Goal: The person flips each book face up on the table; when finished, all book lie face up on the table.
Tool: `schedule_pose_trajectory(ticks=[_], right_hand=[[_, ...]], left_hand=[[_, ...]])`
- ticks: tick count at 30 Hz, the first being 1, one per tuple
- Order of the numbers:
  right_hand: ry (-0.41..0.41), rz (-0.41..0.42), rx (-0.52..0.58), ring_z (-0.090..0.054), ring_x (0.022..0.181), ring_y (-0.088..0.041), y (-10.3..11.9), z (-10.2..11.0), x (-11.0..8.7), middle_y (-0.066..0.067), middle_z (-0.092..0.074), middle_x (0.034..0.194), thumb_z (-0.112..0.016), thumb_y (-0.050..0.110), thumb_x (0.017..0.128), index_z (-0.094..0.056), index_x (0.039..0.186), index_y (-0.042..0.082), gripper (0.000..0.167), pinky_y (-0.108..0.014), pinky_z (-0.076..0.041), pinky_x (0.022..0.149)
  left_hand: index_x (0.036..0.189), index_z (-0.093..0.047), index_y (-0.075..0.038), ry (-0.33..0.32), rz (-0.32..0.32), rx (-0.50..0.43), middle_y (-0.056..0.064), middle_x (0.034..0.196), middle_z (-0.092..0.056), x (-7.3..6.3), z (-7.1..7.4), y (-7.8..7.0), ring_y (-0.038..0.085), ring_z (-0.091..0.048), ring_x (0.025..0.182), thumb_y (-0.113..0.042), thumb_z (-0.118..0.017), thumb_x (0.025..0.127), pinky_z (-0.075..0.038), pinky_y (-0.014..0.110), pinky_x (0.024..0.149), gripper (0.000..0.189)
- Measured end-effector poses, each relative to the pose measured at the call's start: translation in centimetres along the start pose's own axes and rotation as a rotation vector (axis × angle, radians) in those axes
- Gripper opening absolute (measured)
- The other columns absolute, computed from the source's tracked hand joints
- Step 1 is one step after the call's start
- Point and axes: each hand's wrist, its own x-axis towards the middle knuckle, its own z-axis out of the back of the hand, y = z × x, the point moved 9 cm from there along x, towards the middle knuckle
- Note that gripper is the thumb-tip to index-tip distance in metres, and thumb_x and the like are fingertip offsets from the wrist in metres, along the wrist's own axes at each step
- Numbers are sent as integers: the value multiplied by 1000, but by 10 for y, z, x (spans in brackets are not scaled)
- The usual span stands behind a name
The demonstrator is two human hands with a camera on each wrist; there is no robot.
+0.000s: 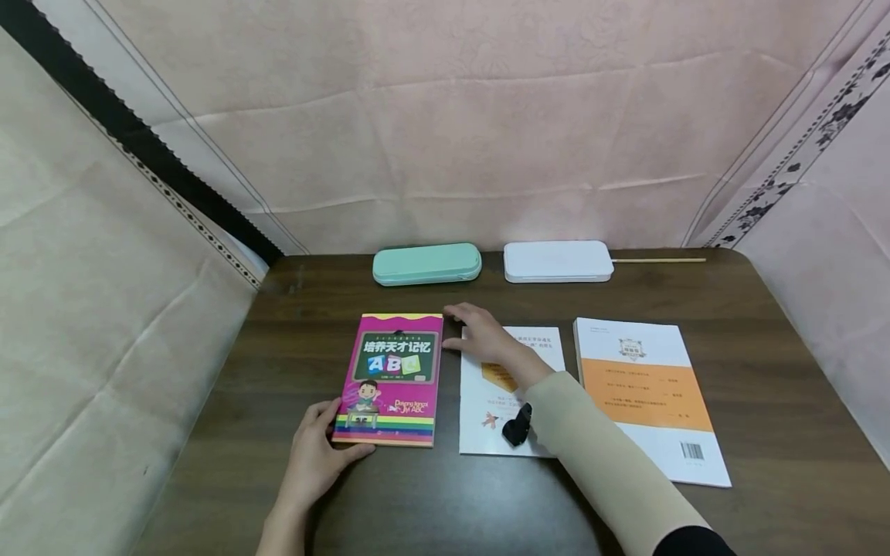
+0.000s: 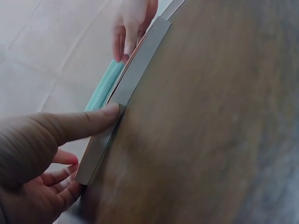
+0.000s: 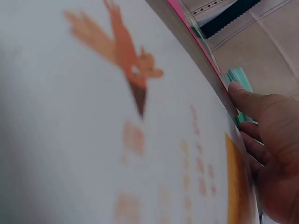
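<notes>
A pink book [image 1: 399, 382] with a green board and ABC blocks on its cover lies flat on the table. My left hand [image 1: 316, 455] is at its lower left corner; the thumb presses along the bottom edge and the fingers touch the left side. In the left wrist view, the left thumb [image 2: 86, 123] lies on the edge of the book [image 2: 135, 70]. My right hand [image 1: 487, 333] reaches over a white booklet [image 1: 480, 417] to the pink book's upper right corner, with thumb and fingers extended against its right edge. The fingertips are partly hidden in the right wrist view.
Behind the books lie a green case [image 1: 427, 265] and a white case [image 1: 558, 262], with a thin stick [image 1: 660, 260] beside the white one. A white and orange book [image 1: 647, 394] lies at the right. Cloth walls [image 1: 487, 139] enclose the wooden table [image 1: 229, 463].
</notes>
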Motion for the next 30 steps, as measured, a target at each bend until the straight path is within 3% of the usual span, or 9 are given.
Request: schedule_pose_trajectory(ticks=[6, 11, 16, 22, 30], right_hand=[[-69, -33, 66, -49, 134, -29, -10, 25, -19, -12, -53, 144, -73, 25, 95, -47, 150, 4, 64, -46, -40, 113], [-84, -77, 57, -52, 130, -28, -23, 40, -35, -9, -56, 141, -74, 28, 95, -50, 148, 7, 62, -46, -43, 110], [-85, -107, 47, -53, 128, -28, -32, 52, -51, -9, -58, 139, -74, 28, 95, -52, 146, 6, 60, -47, -43, 109], [-107, -123, 46, -55, 124, -29, -37, 67, -72, -12, -59, 137, -75, 25, 94, -53, 144, 4, 58, -50, -47, 105], [-99, -171, 59, -55, 126, -31, -52, 79, -99, -12, -58, 137, -75, 28, 93, -54, 144, 5, 60, -52, -47, 105]], left_hand=[[148, -45, 6, -48, -74, -5, 21, 141, -47, 0, 5, -8, 40, -49, 128, -45, -89, 76, -41, 60, 107, 98], [147, -48, 0, -111, -138, -16, 19, 142, -47, 1, 7, -22, 38, -51, 125, -39, -86, 81, -44, 59, 105, 86], [145, -52, -3, -128, -222, -62, 15, 143, -49, 3, 2, -40, 37, -51, 129, -31, -87, 82, -44, 59, 106, 77], [144, -54, -3, -105, -329, -96, 13, 143, -51, 3, -12, -67, 36, -52, 130, -25, -89, 80, -45, 56, 105, 75], [148, -52, -13, 17, -272, -110, 6, 148, -47, 4, -36, -87, 29, -43, 136, -30, -89, 79, -54, 50, 97, 79]])
